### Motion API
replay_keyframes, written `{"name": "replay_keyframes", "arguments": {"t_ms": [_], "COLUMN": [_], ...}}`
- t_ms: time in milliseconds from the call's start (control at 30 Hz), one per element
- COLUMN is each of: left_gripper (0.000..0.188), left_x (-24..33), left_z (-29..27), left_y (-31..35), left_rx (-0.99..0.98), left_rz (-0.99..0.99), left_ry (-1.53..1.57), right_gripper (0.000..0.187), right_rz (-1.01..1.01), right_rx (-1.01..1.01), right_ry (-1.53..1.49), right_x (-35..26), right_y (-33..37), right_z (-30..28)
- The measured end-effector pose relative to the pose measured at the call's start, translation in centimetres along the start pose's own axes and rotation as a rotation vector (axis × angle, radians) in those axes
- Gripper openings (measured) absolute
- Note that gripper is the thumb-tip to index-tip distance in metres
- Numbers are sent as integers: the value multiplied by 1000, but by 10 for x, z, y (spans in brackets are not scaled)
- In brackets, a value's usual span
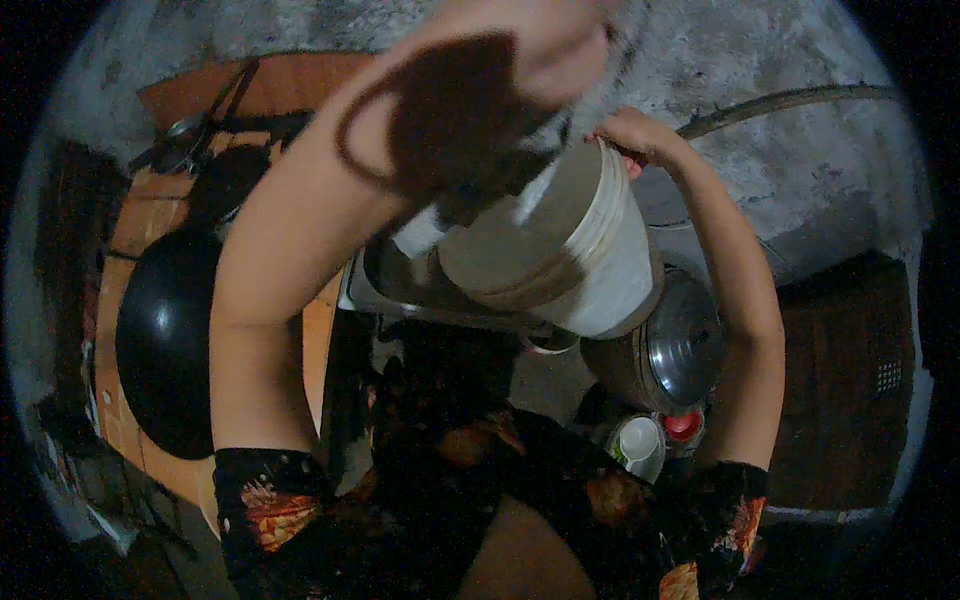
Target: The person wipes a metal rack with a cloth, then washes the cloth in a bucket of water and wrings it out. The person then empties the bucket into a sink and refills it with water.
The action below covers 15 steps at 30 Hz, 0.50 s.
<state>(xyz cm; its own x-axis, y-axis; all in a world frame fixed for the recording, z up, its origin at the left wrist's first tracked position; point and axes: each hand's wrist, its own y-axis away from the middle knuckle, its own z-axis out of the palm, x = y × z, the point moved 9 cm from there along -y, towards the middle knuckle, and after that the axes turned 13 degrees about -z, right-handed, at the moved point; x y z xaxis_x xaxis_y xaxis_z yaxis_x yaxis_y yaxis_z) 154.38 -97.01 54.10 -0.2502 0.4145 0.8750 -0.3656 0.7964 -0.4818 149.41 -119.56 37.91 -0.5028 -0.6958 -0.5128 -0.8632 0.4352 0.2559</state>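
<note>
A white plastic bucket is tilted over the right part of a metal sink, its mouth facing up and to the left. My right hand grips the bucket's upper rim, fingers curled over the edge. My left arm reaches up across the view, above and left of the bucket. At the top, my left hand is blurred and partly cut off, so its fingers do not show clearly. A dark shadow with a loop-shaped outline falls on the left forearm. Under that arm, part of the bucket's mouth and the sink is hidden.
A large black wok is on the orange-tiled counter at left. Below the bucket, right, stand a lidded metal pot, a white cup and a red bowl. A hose runs along the rough grey wall.
</note>
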Motion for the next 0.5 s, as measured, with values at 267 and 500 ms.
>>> {"name": "replay_keyframes", "arguments": {"t_ms": [267,500], "left_gripper": [70,50], "left_x": [-82,-249], "left_z": [48,-90], "left_y": [-4,84], "left_rx": [-322,-264], "left_rz": [-376,-961], "left_ry": [-849,-496], "right_gripper": [38,29], "right_rz": [-143,44], "right_rx": [-61,-47], "right_ry": [-178,-213], "right_x": [18,-11], "right_y": [-4,-9], "right_z": [-15,12]}}
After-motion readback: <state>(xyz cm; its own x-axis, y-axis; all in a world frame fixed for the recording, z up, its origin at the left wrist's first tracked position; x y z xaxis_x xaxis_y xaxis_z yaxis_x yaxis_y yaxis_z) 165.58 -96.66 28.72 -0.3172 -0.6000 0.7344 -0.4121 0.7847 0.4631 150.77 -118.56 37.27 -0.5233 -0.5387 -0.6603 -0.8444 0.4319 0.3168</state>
